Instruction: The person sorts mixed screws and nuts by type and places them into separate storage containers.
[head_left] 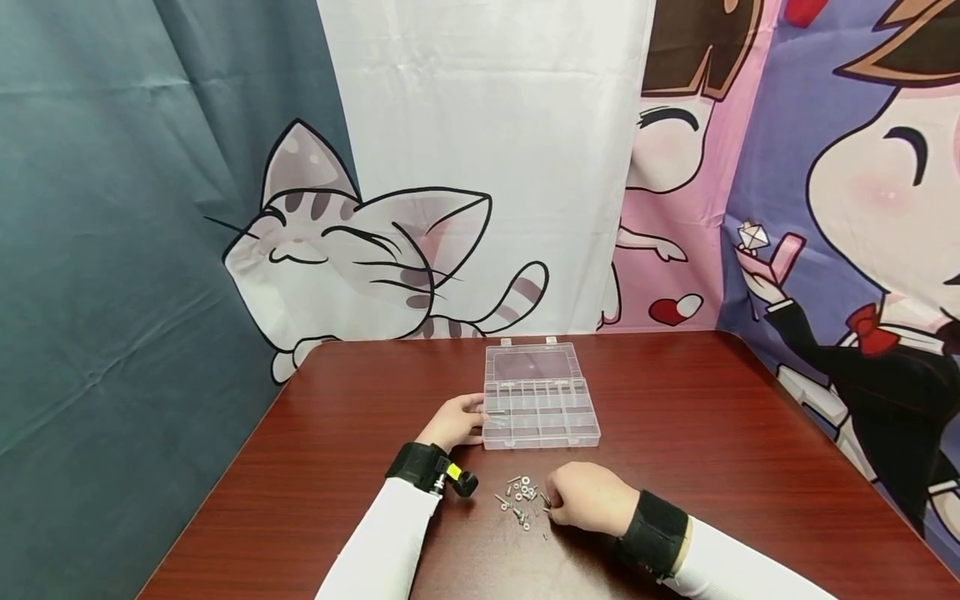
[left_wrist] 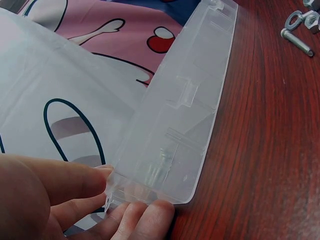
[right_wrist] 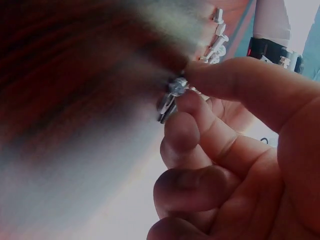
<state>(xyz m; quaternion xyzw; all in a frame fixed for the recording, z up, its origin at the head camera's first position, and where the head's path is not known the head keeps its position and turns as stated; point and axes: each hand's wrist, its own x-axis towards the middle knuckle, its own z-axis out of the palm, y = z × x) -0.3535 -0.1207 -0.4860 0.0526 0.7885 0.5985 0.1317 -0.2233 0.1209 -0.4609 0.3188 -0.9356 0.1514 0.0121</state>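
A clear plastic compartment box (head_left: 542,442) stands with its lid (head_left: 531,363) open toward the back. My left hand (head_left: 452,422) grips its left side; in the left wrist view, thumb and fingers (left_wrist: 155,220) meet at the box corner. Some slim metal pieces (left_wrist: 161,165) show through the wall of the compartment beside them. My right hand (head_left: 592,498) is at the right side of a small pile of hardware (head_left: 522,497). Between its thumb and index fingertips it pinches a small metal screw (right_wrist: 176,87), partly blurred in the right wrist view.
The pile holds several screws, nuts and washers (head_left: 526,481) on the reddish-brown tabletop (head_left: 360,392), in front of the box. One bolt (left_wrist: 297,42) lies at its edge in the left wrist view. A printed cloth backdrop (head_left: 480,167) hangs behind the table.
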